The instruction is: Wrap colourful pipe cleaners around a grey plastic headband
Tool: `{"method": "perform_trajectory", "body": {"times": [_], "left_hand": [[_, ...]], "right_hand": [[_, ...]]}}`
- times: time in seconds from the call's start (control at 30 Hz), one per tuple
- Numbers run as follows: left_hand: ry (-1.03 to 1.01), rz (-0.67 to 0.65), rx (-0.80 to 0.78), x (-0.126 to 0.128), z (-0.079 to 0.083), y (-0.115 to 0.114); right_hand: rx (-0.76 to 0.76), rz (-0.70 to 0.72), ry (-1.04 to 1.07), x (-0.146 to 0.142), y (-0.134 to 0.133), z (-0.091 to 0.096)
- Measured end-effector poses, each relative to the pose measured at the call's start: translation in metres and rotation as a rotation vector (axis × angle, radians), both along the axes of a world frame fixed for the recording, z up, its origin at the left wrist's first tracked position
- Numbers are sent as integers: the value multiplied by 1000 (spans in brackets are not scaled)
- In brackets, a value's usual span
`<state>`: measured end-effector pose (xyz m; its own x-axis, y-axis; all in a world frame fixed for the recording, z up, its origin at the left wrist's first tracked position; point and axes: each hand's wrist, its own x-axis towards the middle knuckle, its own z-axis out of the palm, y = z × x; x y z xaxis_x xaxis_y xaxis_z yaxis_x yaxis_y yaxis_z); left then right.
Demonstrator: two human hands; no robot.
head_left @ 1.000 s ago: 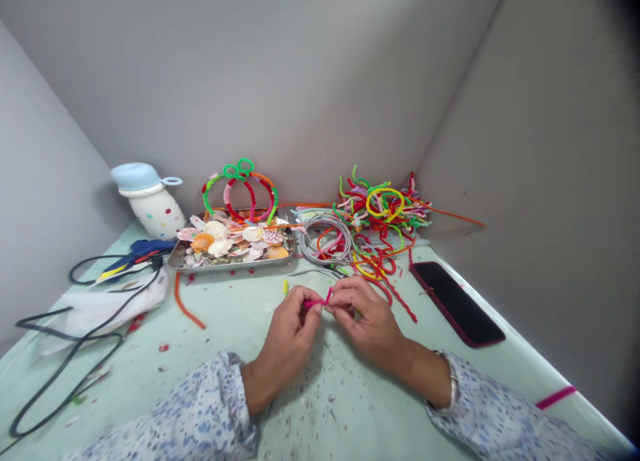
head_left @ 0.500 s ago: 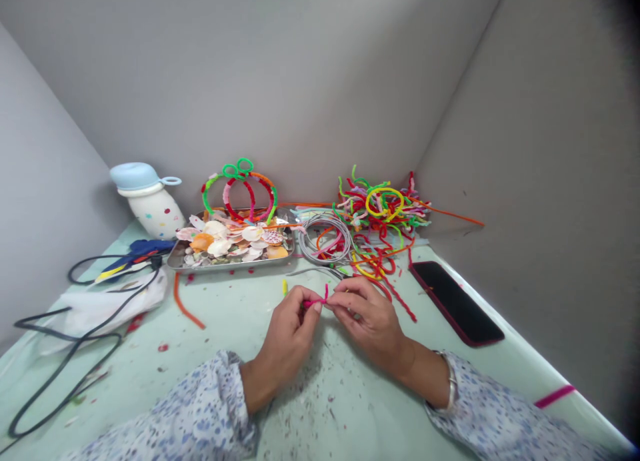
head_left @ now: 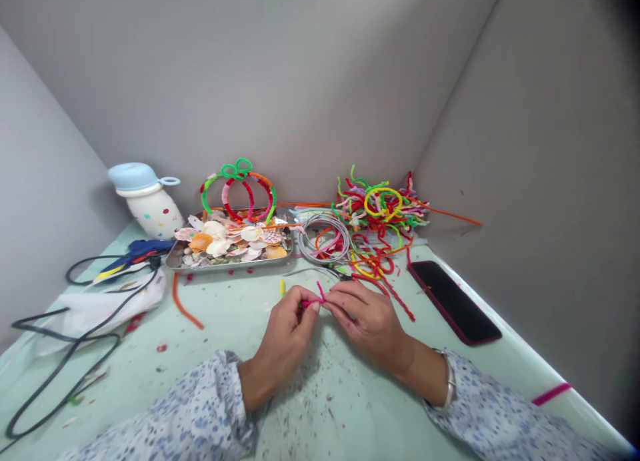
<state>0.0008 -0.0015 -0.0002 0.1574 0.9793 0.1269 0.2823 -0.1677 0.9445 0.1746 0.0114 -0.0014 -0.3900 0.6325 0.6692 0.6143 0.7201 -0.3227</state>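
Both my hands meet at the middle of the pale green table (head_left: 215,327). My left hand (head_left: 287,331) is closed, pinching one end of a short pink pipe cleaner (head_left: 314,301). My right hand (head_left: 367,317) is closed too, with its fingertips pinched on the other end of the same pink piece, whose tip sticks up between the hands. Both wrists wear blue-speckled white sleeves, and a bracelet shows on the right wrist.
A metal tray (head_left: 175,262) of seashells lies behind the hands, with pipe-cleaner hoops (head_left: 240,184) behind it. A grey wire coil (head_left: 324,237) and a pile of coloured pipe cleaners (head_left: 383,217) lie right of it. A phone (head_left: 453,301), glue gun (head_left: 133,255), black cable (head_left: 65,361), jar (head_left: 147,201) stand around.
The free tip of the pink pipe cleaner has swung from leaning right to leaning left as my right fingers turned it. The hands stayed in place.
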Motion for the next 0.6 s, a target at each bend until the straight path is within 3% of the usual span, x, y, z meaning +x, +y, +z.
{"method": "perform_trajectory", "body": {"times": [0.6], "left_hand": [[-2, -8, -2, 1, 3, 1]], "right_hand": [[63, 25, -1, 1, 0, -2]]}}
